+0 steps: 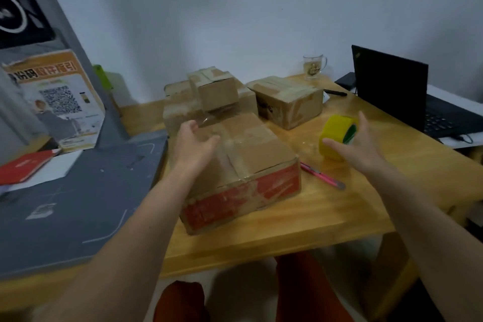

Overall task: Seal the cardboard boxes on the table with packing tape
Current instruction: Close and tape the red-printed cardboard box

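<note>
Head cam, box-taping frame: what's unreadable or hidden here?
- Tape strip, head view: clear film shows near the left hand, but whether it runs unbroken to the yellow tape roll is lost to blur.
- Right hand: thumb and fingers flank the roll; actual contact unclear.
- Front box: red side print smeared.
- Rear box stack: lower seams hidden behind the top box.

The poster (56,102) at the left of the frame carries a QR code; its orange heading characters are too blurred to read.
</note>
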